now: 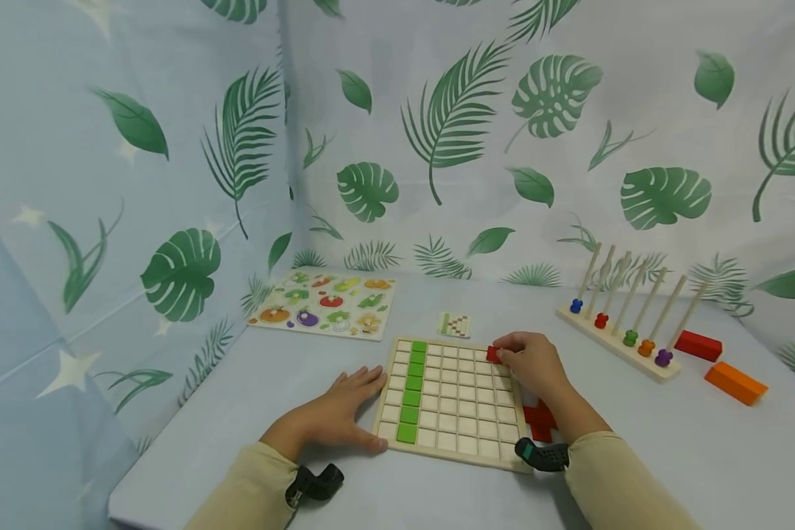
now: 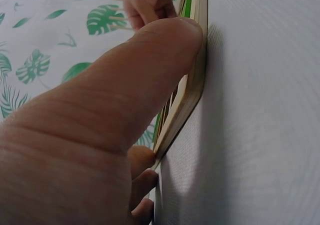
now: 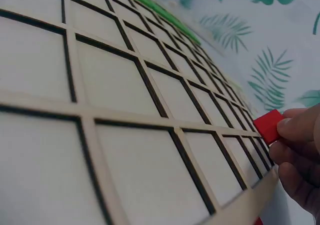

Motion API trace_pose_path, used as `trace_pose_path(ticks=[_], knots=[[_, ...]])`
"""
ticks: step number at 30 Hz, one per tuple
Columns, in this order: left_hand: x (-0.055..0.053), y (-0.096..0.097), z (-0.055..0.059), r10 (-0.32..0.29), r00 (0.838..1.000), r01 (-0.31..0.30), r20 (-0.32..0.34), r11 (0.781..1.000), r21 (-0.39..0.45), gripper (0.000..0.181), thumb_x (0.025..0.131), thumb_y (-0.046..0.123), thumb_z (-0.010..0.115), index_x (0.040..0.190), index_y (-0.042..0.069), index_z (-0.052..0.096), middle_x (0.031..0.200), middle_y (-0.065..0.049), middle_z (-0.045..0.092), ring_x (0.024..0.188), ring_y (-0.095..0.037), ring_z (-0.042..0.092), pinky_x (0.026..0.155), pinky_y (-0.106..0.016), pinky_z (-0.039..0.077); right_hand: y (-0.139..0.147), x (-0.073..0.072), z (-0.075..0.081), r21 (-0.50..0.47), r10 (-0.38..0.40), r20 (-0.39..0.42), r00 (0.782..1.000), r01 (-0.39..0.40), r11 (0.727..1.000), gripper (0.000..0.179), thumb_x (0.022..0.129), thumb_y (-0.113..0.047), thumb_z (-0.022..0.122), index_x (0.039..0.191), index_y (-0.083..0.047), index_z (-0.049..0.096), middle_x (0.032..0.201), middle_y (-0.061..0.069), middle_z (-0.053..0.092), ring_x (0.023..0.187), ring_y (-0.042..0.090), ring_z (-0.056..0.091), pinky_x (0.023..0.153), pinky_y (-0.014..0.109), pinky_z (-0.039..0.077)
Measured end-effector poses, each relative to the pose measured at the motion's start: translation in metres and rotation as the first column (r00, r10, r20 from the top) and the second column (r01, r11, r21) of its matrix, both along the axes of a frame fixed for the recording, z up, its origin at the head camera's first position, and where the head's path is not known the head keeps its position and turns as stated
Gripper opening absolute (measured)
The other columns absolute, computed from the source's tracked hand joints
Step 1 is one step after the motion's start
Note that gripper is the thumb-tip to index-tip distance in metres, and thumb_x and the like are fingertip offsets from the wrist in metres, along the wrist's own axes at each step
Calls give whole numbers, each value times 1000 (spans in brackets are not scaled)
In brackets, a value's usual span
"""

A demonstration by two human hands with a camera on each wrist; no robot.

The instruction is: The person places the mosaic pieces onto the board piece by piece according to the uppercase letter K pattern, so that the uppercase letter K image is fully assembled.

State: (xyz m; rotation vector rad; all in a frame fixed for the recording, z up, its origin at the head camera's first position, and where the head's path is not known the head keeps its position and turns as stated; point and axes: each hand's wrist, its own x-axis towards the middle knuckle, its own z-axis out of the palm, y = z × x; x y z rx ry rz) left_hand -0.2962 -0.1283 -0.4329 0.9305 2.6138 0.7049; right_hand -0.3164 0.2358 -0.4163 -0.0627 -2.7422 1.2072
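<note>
Right hand (image 1: pixel 535 362): grip closed, pinching a red tile (image 1: pixel 493 355).
Red tile: at the board's (image 1: pixel 447 405) far right corner.
Left hand (image 1: pixel 341 411): grip spread, holding nothing, thumb and fingers at the board's left edge.
Green tiles (image 1: pixel 411 398): second column from left.
Loose reds (image 1: pixel 539 422): counter (image 1: pixel 285 372), beside the board's right edge.

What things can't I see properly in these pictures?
- Head view: squares on the little card, too small to count.
- Head view: some of the red pieces, behind the right arm.
- Left wrist view: much of the board, behind the left hand.
- Right wrist view: most of the right hand, cut off by the right edge.
</note>
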Motion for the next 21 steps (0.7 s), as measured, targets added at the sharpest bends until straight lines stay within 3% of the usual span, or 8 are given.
trace_pose_path(ticks=[8,15,18,21], knots=[[0,4,4,6,1000,-6,3,1000,-10,115,78,62,80,164,13,23,170,-1,13,155,-24,5,123,-46,0,-9,-13,1,34,60,-6,998,-60,998,20,102,-10,61,115,-1,72,108,14,70,96,30,64,78,44,55],[-1,4,1,14,1000,-14,-7,1000,-23,115,77,61,81,164,13,23,170,0,14,155,-23,5,124,-45,0,-12,-14,-4,149,104,29,994,-107,983,25,103,-10,59,121,2,72,117,21,68,109,38,62,87,53,53],[-1,4,1,12,1000,-12,-2,1000,-15,115,77,61,82,163,11,24,169,-2,15,155,-25,6,124,-47,1,-14,-14,-7,181,131,13,991,-131,975,25,103,-8,59,122,2,72,119,21,69,94,31,64,77,45,54],[0,2,0,10,1000,-10,3,1000,-11,116,77,62,81,163,11,24,169,-3,15,155,-26,6,123,-47,1,-15,-12,-8,199,156,10,988,-155,968,26,102,-6,60,125,3,71,119,22,68,75,23,58,64,37,48]])
